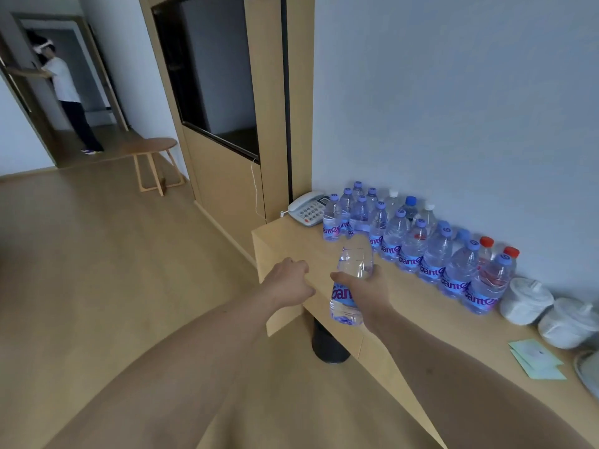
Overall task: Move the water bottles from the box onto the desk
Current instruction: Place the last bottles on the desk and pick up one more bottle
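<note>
My right hand (pixel 364 291) grips a clear water bottle (pixel 348 283) with a blue and purple label, held tilted over the front edge of the wooden desk (pixel 418 309). My left hand (pixel 291 280) is beside it over the desk's left corner, fingers curled, holding nothing that I can see. Several water bottles (pixel 418 247) with purple caps stand in rows along the wall on the desk; a few at the back have white, blue or red caps. The box is out of view.
A white telephone (pixel 308 209) sits at the desk's far left end. Two white lidded bowls (pixel 547 312) and pale green papers (pixel 538 359) lie to the right. A black bin (pixel 329 343) stands under the desk. A wooden stool (pixel 155 163) and another person (pixel 64 92) are across the floor.
</note>
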